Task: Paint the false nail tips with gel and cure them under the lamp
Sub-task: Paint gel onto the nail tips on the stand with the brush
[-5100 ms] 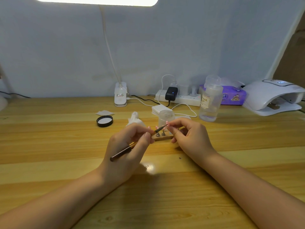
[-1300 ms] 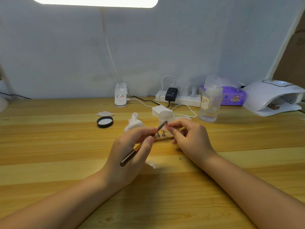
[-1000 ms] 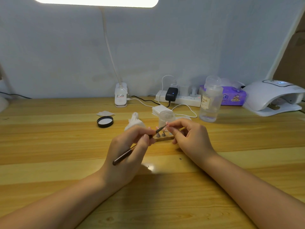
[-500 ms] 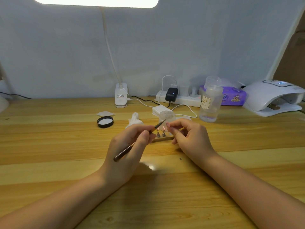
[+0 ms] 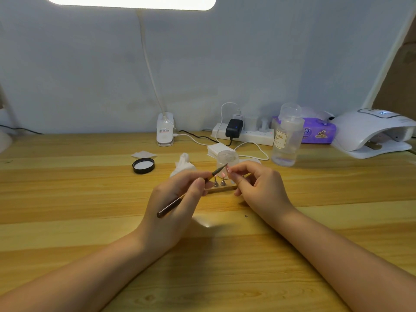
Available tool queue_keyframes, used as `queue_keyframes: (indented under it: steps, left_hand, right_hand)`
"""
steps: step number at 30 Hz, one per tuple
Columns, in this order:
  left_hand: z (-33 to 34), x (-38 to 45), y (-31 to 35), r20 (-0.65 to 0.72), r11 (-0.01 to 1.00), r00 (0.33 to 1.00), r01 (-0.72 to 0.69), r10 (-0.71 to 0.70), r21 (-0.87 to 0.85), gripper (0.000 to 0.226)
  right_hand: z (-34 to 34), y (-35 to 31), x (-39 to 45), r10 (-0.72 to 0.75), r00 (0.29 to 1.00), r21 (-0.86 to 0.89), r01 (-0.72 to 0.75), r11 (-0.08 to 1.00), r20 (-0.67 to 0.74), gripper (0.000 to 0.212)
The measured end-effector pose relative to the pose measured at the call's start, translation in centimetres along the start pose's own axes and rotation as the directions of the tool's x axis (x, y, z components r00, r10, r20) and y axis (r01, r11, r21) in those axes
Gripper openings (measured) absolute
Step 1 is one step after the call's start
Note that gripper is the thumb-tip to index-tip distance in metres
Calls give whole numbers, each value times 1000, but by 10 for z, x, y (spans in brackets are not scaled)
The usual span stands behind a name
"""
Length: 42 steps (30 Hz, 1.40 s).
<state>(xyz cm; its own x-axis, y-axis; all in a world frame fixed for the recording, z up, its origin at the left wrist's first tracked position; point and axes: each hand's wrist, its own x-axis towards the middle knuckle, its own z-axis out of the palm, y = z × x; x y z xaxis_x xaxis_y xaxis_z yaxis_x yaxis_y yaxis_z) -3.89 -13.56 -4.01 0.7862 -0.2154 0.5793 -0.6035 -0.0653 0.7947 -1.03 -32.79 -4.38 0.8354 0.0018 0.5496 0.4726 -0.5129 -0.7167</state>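
Between your two sets of fingers, at the middle of the tabletop [image 5: 90, 199], a small wooden stand [image 5: 221, 188] carries two metal holders [image 5: 219, 182] topped with pink nail tips [image 5: 222, 174]. Your left hand [image 5: 173, 206] has its fingers [image 5: 198, 184] pinched together around a slim brush [image 5: 191, 191], whose dark handle trails back over your palm while its tip points up and away toward your right fingertips. Your right hand [image 5: 258, 188] has its fingers [image 5: 234, 174] curled and pinched on what looks like a single nail tip on its holder, though it is too small to be sure; the brush tip sits just beside it.

Just beyond your fingertips stands a small clear jar [image 5: 227, 157], and touching it behind, a stack of white pads [image 5: 217, 148]. A crumpled white tissue [image 5: 183, 166] lies just past your left fingers, with a black lid [image 5: 143, 165] farther out to their left. Beyond your right fingers stands a clear pump bottle [image 5: 287, 136], and well off to their right sits the white curing lamp [image 5: 373, 134], with a purple wipes pack [image 5: 318, 130] beside it.
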Motion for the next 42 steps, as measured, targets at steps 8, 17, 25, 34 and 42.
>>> queue_keyframes:
  steps: [8, 17, 25, 34, 42]
  left_hand:
    - [-2, -2, 0, -12, 995, 1000, 25, -27, -96, 24]
    - [-3, 2, -3, -51, 997, 997, 60, -62, -45, 29]
    - [-3, 2, -6, -55, 999, 998, 24, -23, 35, 23]
    - [-4, 0, -2, 5, 999, 1000, 13, -13, -37, 21]
    - [-4, -1, 0, 0, 1000, 1000, 0, 0, -30, 35]
  right_hand:
    - [0, 2, 0, 20, 1000, -11, -20, 1000, 13, 18]
    - [1, 3, 0, 17, 999, 16, -17, 1000, 34, 15]
    - [0, 0, 0, -4, 999, 0, 4, 1000, 34, 18]
    - [0, 2, -1, -2, 1000, -13, 2, 1000, 12, 12]
    - [-1, 2, 0, -4, 1000, -39, 4, 999, 9, 15]
